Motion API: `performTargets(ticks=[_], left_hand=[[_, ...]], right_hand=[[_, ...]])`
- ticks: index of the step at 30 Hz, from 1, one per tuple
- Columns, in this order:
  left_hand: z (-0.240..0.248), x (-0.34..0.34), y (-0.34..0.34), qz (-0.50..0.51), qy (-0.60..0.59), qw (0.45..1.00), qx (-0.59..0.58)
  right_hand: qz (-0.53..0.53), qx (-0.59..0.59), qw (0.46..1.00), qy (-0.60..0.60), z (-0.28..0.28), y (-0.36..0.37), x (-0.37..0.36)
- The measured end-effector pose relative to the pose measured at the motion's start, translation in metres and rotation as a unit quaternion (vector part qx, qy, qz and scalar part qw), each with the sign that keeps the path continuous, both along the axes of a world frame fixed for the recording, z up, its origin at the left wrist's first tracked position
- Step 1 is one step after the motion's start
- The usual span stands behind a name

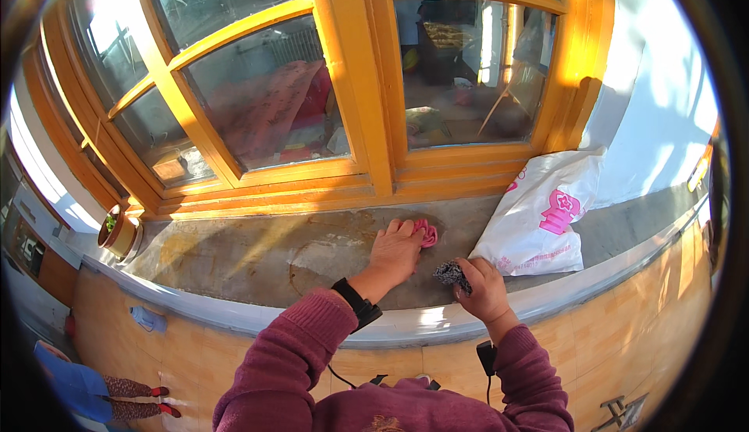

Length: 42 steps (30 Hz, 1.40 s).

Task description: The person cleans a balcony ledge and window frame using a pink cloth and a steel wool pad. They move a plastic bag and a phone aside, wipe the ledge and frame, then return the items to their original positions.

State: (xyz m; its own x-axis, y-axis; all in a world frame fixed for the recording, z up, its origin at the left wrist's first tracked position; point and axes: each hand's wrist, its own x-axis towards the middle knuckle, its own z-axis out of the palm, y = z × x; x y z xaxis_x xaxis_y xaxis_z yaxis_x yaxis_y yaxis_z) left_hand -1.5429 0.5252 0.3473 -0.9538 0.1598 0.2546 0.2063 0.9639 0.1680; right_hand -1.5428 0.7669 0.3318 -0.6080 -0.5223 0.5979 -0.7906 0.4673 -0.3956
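My left hand (395, 251) is closed on a bunched pink cloth (426, 233), which presses against the grey stone windowsill (335, 241). A black band circles that wrist. Lower and to the right, my right hand (483, 290) grips a dark grey, speckled, fuzzy wad (452, 274), perhaps a scrubber or a rag, by the sill's front edge. Just beyond my right hand a white plastic bag (538, 221) with pink print lies on the sill. Damp-looking darker patches and pale stains mark the stone around my left hand.
Yellow wooden window frames (374, 174) with glass panes rise behind the sill. A potted plant (118, 233) stands at its left end. Below, on the tan tiled floor (211, 362), are a bluish container (148, 319) and, at lower left, a person (86, 389) in blue.
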Motion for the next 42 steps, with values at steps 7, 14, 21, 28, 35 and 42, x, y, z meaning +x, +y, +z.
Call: performTargets(ticks=[7, 14, 21, 28, 35, 42], left_hand=[[0.004, 0.096, -0.184, 0.200, 0.016, 0.979, -0.025], [-0.006, 0.139, -0.252, 0.381, 0.002, 0.924, -0.022], [-0.014, 0.104, -0.041, 0.120, 0.084, 0.989, 0.037], [-0.009, 0.131, -0.016, 0.042, 0.088, 0.994, 0.042], [-0.004, 0.207, -0.216, 0.308, 0.108, 0.945, 0.021], [0.012, 0.125, -0.255, 0.500, -0.115, 0.858, -0.027]], right_hand=[[-0.035, 0.010, 0.999, 0.017, -0.002, -0.005, 0.003], [-0.061, 0.015, 0.997, 0.040, -0.005, -0.009, 0.003], [-0.044, 0.001, 0.998, 0.049, -0.007, -0.008, -0.001], [-0.029, 0.005, 1.000, 0.006, -0.005, -0.005, 0.000], [-0.020, 0.006, 1.000, 0.009, -0.005, -0.004, 0.000], [-0.028, 0.023, 0.999, 0.010, -0.001, -0.004, 0.005]])
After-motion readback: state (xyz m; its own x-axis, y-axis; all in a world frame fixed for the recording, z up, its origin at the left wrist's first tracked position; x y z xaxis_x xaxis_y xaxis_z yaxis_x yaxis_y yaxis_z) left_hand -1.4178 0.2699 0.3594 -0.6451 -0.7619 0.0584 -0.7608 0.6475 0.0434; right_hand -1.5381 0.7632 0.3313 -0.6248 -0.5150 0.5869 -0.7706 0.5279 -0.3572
